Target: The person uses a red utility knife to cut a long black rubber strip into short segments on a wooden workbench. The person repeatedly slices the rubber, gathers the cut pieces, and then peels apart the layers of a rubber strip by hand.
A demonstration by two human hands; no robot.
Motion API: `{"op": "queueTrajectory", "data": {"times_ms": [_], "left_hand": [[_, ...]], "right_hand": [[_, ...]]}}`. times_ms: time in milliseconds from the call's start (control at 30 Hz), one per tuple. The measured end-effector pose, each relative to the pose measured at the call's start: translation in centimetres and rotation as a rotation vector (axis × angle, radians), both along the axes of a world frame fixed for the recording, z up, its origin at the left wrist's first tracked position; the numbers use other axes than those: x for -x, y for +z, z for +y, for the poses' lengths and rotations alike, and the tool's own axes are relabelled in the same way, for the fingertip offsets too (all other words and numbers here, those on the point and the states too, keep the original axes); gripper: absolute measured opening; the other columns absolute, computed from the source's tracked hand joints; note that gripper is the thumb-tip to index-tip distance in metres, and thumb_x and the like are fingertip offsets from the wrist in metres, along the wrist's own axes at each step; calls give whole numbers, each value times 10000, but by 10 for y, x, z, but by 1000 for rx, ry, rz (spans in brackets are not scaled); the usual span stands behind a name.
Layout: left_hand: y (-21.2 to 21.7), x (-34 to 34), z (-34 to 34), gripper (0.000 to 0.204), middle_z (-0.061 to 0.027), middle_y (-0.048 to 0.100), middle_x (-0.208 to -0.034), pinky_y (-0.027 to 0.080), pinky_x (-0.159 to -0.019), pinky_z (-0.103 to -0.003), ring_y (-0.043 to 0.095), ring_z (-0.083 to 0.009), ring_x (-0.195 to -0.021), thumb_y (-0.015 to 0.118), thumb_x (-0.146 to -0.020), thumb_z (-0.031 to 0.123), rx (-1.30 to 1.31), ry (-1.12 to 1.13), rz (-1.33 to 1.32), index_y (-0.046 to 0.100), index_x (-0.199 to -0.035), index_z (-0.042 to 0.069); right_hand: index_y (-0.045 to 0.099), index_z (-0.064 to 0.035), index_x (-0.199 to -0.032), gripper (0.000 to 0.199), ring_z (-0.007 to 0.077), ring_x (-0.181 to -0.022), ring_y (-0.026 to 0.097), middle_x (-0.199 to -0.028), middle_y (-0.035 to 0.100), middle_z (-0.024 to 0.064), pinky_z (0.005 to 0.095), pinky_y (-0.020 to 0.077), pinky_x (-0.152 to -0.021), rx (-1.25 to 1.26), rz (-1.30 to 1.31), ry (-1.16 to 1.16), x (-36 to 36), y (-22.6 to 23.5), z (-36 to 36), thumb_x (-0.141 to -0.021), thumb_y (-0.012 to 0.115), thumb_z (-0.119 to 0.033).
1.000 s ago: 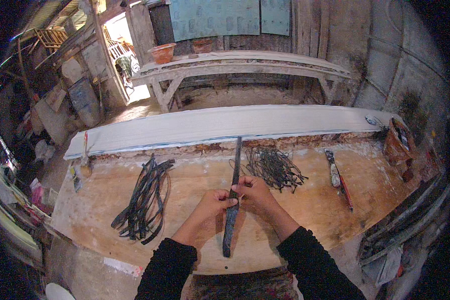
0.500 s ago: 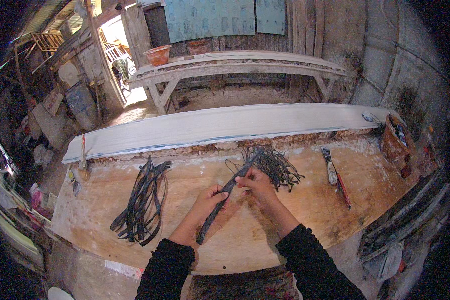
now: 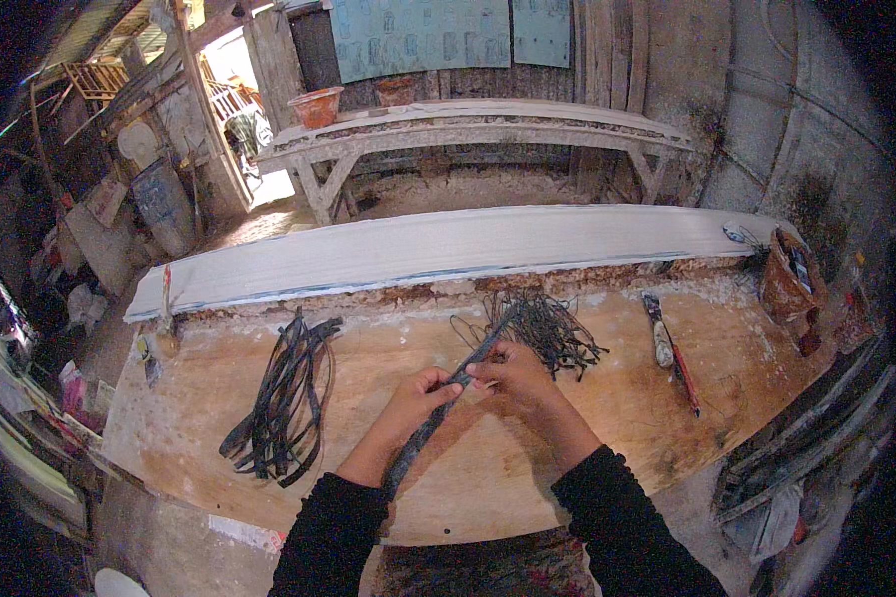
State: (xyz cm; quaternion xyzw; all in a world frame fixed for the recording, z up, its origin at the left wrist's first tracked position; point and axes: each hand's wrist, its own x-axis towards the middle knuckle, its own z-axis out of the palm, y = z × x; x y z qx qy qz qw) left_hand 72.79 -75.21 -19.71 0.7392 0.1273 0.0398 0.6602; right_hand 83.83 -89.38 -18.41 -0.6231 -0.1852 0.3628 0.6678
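Observation:
Between my two hands a long dark strip (image 3: 420, 441) runs slantwise over the wooden board (image 3: 488, 488). My left hand (image 3: 420, 398) is closed, pinching the strip near its middle between thumb and fingers. Just beyond it, my right hand (image 3: 513, 373) pinches the same strip, fingertips almost touching the left thumb. Past my right hand lies a tangled heap of thin dark strands (image 3: 548, 333), which the strip's far end overlaps. A bundle of flat dark strips (image 3: 284, 408) lies to the left of my left hand, apart from it.
A long white slab (image 3: 448, 244) borders the board's far edge. To the right lie a putty knife (image 3: 659, 338) and a red tool (image 3: 686, 383), near a brown container (image 3: 792, 279). A brush (image 3: 167, 333) is at far left. Another bench (image 3: 468, 139) stands behind, holding an orange basin (image 3: 316, 107).
The strip's near end has shifted slightly toward me and to the left, now beside my left wrist. Both hands keep pinching it in nearly the same place.

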Motion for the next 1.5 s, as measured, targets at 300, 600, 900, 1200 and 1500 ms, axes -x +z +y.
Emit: {"op": "queueTrajectory", "data": {"times_ms": [300,600,900,1200,1500], "left_hand": [[5,1,1,171,34,505,-626,353,-501,-224,452,-68,-560,642,-750,208,-10,-67,2,540,-723,73],[0,2,-2,228,55,498,-630,345,-481,-207,423,-47,-529,562,-825,280,154,4,65,578,-794,55],[3,1,-6,189,28,535,-646,374,-501,-211,472,-58,-558,599,-797,225,6,-4,-2,590,-777,38],[5,4,-8,112,8,552,-676,413,-571,-250,514,-92,-622,646,-718,100,-1,-192,12,589,-785,30],[10,6,-11,168,15,554,-745,398,-622,-227,500,-79,-687,650,-721,74,149,-293,53,588,-861,5]], "right_hand": [[511,-110,-813,129,115,-727,565,-777,575,7,264,471,-633,-236,185,-125,-12,-15,1,-744,617,-84],[483,-94,-910,299,120,-722,558,-817,571,21,239,456,-611,-314,171,-30,-3,-9,3,-679,643,6],[524,-91,-835,178,91,-655,514,-751,542,-6,226,424,-581,-252,198,-82,-8,-18,5,-713,646,-49],[535,-92,-839,233,140,-716,503,-791,535,7,280,407,-640,-279,233,-227,-17,-17,1,-736,662,-257],[563,-126,-737,233,113,-584,497,-647,534,-27,290,386,-528,-256,260,-301,-32,-19,-7,-758,625,-350]]}}
